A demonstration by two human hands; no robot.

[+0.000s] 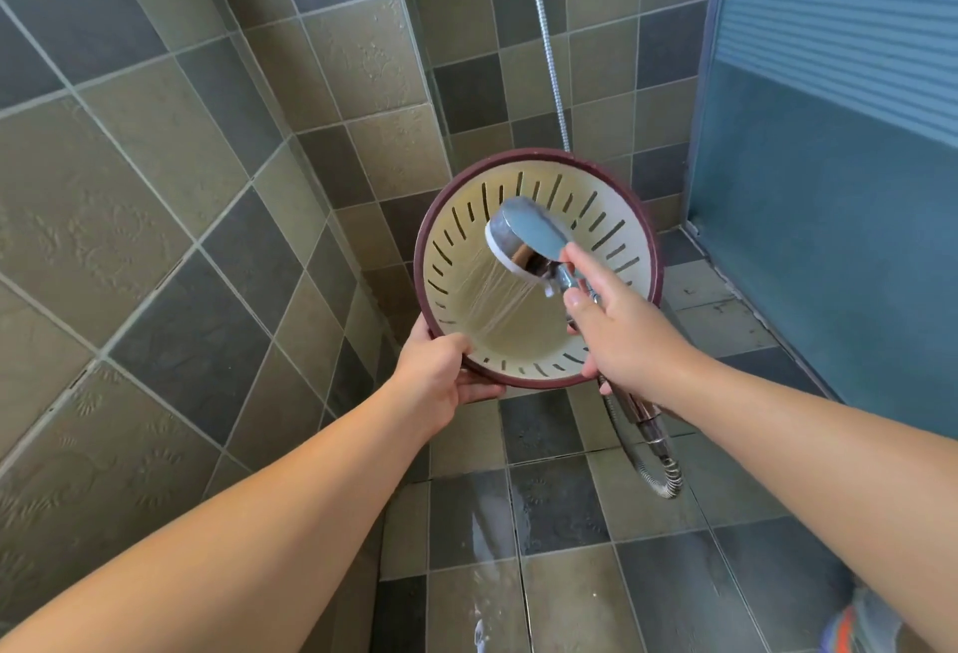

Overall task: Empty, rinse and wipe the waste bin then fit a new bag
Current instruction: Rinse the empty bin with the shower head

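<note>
A round waste bin [461, 217] with a dark red rim and cream slotted walls is held tilted, its opening facing me. My left hand [440, 372] grips its lower rim. My right hand [617, 331] holds the handle of a chrome shower head [529, 232], which sits over the bin's mouth. Water sprays from the head down onto the bin's inner wall and bottom. The bin's outside is hidden.
Tiled walls close in at the left and behind the bin, meeting in a corner. A blue frosted panel [829, 175] stands at the right. The shower hose [653, 455] loops below my right wrist. The floor tiles [492, 523] are wet.
</note>
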